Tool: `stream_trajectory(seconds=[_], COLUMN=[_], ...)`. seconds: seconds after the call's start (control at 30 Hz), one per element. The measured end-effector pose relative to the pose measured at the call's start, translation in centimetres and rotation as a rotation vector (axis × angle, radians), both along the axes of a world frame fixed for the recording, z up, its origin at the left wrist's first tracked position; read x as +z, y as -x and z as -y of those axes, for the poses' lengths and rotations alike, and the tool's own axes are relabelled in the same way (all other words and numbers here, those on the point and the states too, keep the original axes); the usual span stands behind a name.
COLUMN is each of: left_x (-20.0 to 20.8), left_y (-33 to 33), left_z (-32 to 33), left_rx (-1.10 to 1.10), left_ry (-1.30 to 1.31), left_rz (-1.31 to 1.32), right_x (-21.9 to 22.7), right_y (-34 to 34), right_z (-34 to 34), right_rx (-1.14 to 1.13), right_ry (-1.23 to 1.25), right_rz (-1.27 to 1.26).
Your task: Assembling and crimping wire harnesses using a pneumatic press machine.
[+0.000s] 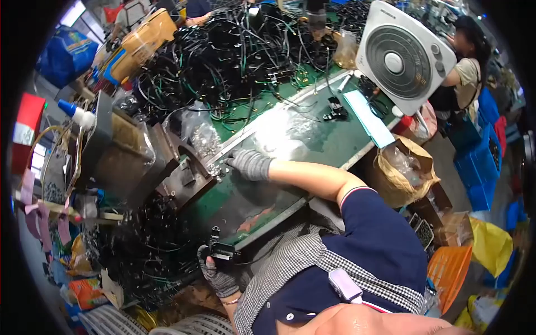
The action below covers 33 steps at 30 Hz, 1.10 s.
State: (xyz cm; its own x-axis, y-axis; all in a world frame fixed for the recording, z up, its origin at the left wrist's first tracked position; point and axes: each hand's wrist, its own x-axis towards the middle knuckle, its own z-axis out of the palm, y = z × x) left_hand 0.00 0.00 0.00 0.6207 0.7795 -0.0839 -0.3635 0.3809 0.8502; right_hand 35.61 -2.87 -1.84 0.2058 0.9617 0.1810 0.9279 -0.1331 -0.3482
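Note:
My left hand (219, 277), in a grey striped glove with bare fingertips, grips a small black device with a cable (223, 250) beside the near edge of the green table. The exact kind of this device does not show. My right hand (249, 164), gloved alike, reaches across the tabletop, its fingers drawn together beside a scatter of small metal parts (215, 171). Whether a part sits between those fingertips is too small to tell. Left of the scatter stands a bench press (187, 173) with a dark metal base. A clear bag of small metal parts (205, 138) leans behind it.
A heap of black cables (223, 56) covers the table's far side. More cables (151, 245) hang at left. On the right are a grey box fan (394, 62), a light blue strip (368, 118), a black part (335, 109) and a brown sack (406, 170). A co-worker (468, 72) is beyond the fan.

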Motion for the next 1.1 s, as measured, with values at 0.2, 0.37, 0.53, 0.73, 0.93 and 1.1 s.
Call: stream_trajectory(seconds=[0.2, 0.37, 0.53, 0.73, 0.93, 1.1], left_x=[1.1, -2.5, -7.2, -6.6, -6.7, -6.8], left_y=[-2.7, -1.1, -0.7, 0.9, 1.7, 1.2], left_z=[0.7, -1.3, -4.0, -4.2, -4.3, -4.5], left_rx=[-0.003, 0.012, 0.035, -0.060, -0.339, -0.343], left_ry=[0.148, 0.210, 0.401, 0.386, 0.459, 0.530], left_rz=[0.016, 0.015, 0.050, 0.098, 0.201, 0.186], right_x=[6.1, 6.0, 0.8, 1.9, 2.8, 0.5], right_y=[-7.8, -19.2, -24.3, -27.9, -28.5, -28.5], right_z=[11.1, 19.8, 21.5, 21.1, 18.5, 19.1], right_rx=[-0.469, -0.735, -0.800, -0.958, -1.113, -1.087], right_ry=[0.222, 0.493, 0.503, 0.005, -0.344, -0.714], right_rz=[0.172, 0.143, 0.076, -0.979, -1.491, -1.751])
